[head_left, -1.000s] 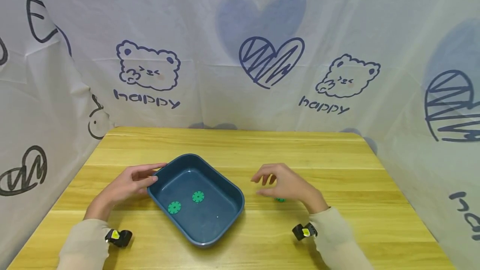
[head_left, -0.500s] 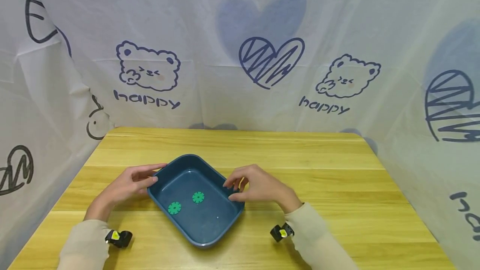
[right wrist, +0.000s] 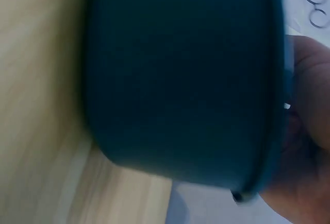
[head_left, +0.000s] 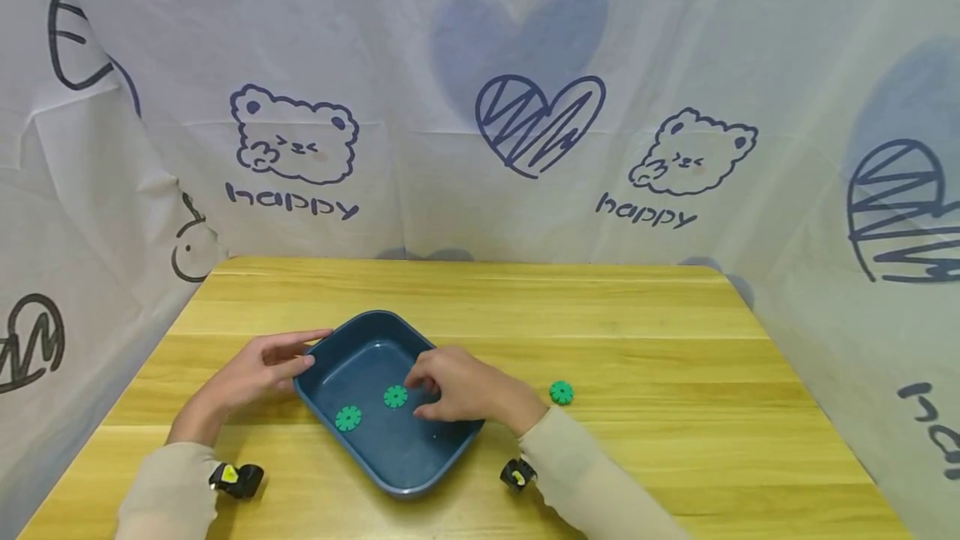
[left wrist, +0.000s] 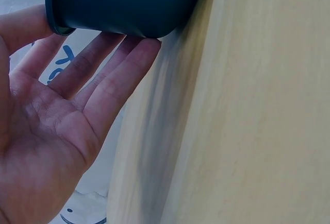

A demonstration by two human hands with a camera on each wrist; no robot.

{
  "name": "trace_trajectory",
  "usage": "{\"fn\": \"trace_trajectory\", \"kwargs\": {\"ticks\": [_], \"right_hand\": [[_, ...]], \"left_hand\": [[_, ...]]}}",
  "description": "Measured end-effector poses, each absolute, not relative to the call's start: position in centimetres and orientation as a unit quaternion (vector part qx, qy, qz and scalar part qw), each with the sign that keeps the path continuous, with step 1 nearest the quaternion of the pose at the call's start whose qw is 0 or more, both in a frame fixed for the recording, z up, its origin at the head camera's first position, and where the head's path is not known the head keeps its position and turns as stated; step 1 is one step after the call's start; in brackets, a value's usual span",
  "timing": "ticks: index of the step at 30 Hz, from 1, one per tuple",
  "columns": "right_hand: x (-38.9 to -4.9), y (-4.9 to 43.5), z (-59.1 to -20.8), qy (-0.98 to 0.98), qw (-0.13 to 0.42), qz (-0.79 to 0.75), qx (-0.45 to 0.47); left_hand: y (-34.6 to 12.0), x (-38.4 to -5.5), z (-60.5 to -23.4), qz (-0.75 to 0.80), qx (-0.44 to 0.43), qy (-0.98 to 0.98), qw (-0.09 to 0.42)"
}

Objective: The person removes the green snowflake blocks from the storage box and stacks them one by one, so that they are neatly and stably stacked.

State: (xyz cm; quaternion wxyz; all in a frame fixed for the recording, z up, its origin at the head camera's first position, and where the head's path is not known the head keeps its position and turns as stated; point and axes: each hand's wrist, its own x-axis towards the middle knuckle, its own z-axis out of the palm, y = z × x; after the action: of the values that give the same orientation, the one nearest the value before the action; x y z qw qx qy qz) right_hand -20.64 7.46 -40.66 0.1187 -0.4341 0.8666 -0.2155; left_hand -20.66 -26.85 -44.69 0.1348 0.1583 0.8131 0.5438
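A dark blue rectangular tray (head_left: 375, 448) sits at an angle on the table. My left hand (head_left: 251, 373) holds its left corner, thumb over the rim and fingers against the outer wall, as the left wrist view also shows on the hand (left wrist: 56, 116). Two green notched discs, one nearer the left wall (head_left: 348, 418) and the other disc (head_left: 395, 396) near the middle, lie flat inside. My right hand (head_left: 468, 390) reaches over the right wall into the tray, fingers bent and parted, beside the middle disc. Nothing is seen between them. The wall hides most of that hand in the right wrist view.
Right of the tray a third green notched disc (head_left: 561, 392) lies on the wooden table (head_left: 675, 440). A white cloth (head_left: 420, 48) with printed bears and hearts hangs behind the table and along its sides. Black wrist cameras sit on both forearms.
My right hand has moved left from above the loose disc, across the tray's right wall and into the tray. The disc on the table now shows fully. My left hand stays on the corner.
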Motion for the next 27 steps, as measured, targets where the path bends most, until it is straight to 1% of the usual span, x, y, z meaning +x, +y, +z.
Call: {"fn": "trace_trajectory", "kwargs": {"ticks": [4,11,20,27], "right_hand": [[-20.8,6.1,-41.3,0.873,0.117,-0.178,-0.439],[-20.9,4.6,-42.5,0.884,0.126,-0.16,-0.422],[-20.9,3.7,-43.3,0.894,0.111,-0.125,-0.416],[-20.8,3.4,-43.3,0.896,0.109,-0.113,-0.416]], "left_hand": [[-26.9,-20.7,-44.8,0.554,0.158,0.805,0.14],[-26.9,-20.8,-44.8,0.557,0.161,0.802,0.142],[-26.9,-20.9,-44.8,0.561,0.162,0.798,0.147],[-27.0,-21.0,-44.9,0.566,0.161,0.795,0.148]]}}
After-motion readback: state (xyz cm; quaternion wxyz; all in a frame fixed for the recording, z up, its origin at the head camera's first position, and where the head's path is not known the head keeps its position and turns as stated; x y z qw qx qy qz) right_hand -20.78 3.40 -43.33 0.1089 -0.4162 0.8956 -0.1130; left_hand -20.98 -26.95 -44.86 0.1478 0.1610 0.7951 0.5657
